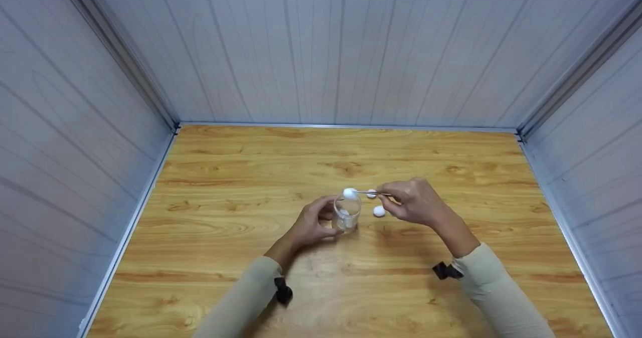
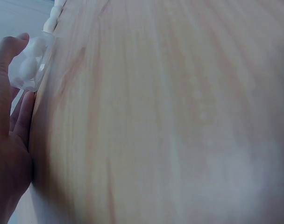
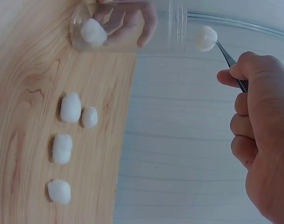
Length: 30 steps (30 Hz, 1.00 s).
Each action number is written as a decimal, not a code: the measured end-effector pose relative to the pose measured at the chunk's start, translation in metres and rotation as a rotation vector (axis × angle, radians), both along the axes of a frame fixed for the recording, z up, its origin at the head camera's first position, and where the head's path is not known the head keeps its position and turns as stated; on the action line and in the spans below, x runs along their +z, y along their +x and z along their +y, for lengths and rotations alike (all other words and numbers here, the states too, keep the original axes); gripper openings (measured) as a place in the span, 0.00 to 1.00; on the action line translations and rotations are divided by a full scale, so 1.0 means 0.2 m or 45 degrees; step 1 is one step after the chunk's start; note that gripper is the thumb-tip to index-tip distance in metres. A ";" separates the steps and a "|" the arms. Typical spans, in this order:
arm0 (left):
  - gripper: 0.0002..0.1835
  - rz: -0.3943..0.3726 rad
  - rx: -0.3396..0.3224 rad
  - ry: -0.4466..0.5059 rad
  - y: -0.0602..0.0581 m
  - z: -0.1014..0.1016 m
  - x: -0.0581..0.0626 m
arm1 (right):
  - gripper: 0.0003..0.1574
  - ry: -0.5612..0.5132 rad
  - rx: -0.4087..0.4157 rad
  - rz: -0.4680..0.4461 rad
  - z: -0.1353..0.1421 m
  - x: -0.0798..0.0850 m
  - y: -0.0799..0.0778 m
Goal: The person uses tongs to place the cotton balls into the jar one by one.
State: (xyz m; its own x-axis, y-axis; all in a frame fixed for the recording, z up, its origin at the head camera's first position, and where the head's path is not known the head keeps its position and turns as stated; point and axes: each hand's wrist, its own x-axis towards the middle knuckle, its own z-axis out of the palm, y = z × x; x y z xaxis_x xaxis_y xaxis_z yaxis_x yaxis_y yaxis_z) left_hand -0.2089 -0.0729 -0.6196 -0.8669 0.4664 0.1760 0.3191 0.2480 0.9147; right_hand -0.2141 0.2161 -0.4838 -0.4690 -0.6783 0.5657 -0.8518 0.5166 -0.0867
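Observation:
My left hand point(image 1: 312, 223) holds a clear jar point(image 1: 347, 221) upright on the table, thumb on the near side and fingers round the far side. White cotton shows at its bottom; in the right wrist view a cotton ball point(image 3: 93, 32) lies inside. My right hand point(image 1: 415, 202) pinches metal tweezers point(image 3: 226, 55), their tips gripping a white cotton ball point(image 3: 206, 38). In the right wrist view that ball hangs just above the jar's open mouth, apart from the rim. The left wrist view catches my left thumb point(image 2: 13, 46) against the jar point(image 2: 45, 60).
Several loose cotton balls point(image 3: 62, 148) lie on the wood-grain table point(image 1: 241, 177) to the right of the jar; my right hand hides part of them in the head view. Pale panel walls point(image 1: 321, 52) enclose the back and both sides.

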 end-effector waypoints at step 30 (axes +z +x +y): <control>0.41 0.026 -0.004 -0.009 0.00 0.00 -0.01 | 0.09 0.060 -0.011 -0.073 0.01 -0.01 0.00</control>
State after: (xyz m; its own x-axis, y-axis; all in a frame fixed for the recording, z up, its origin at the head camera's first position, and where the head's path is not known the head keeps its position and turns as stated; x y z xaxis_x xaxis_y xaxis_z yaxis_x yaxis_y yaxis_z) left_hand -0.2095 -0.0732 -0.6210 -0.8616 0.4706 0.1902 0.3386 0.2536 0.9061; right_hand -0.2137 0.2184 -0.4860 -0.5059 -0.6993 0.5051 -0.8415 0.5287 -0.1109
